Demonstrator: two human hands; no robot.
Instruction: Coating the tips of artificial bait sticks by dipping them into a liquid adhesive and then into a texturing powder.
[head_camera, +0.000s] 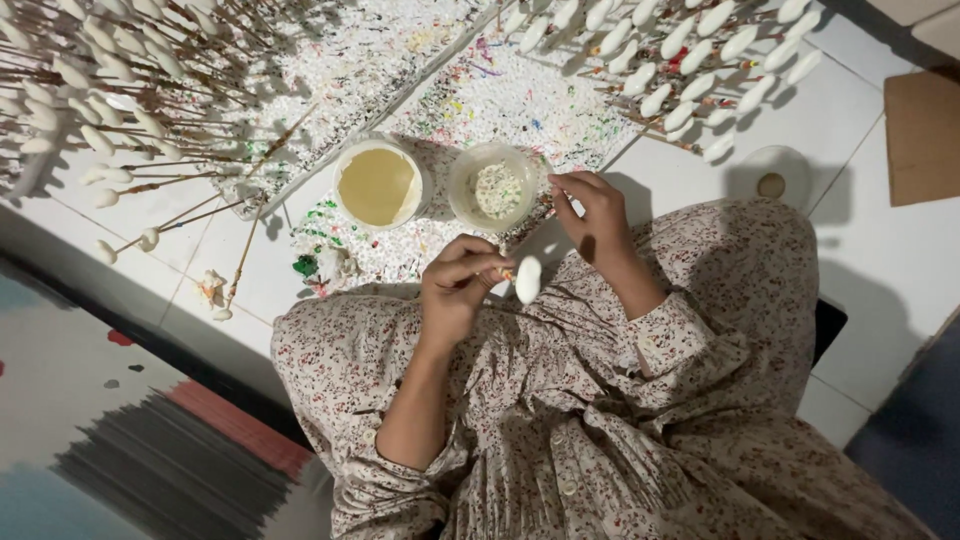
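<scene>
A person in a floral dress (600, 420) sits on a white tiled floor (860, 260), both hands raised above the lap and just below a clear cup (494, 187). The left hand (455, 288) is closed, its fingers pinched on a thin stick that carries a white cocoon (527, 279); the cocoon hangs between the two hands, directly below the cup. The right hand (592, 215) is half curled just right of the cup, its fingertips drawn together near the cup's rim; whether they grip anything cannot be told. The cup holds pale specks and stands on a white foam board (480, 100) spattered with coloured paint. Touching the cup's left side or just beside it sits a white tub (379, 184) of tan liquid. Far left of the cup, a dense stand of sticks tipped with white cocoons (110, 90) rises from the foam, and a few loose sticks (180, 225) lie on the floor below it. Above and right of the cup, a second batch of cocoons on sticks (680, 60) lies in rows. Well right of the cup, a small clear dish (771, 180) holds a brown lump, and a piece of cardboard (922, 135) lies beyond it. A striped rug (120, 440) covers the floor far below and left of the cup.
</scene>
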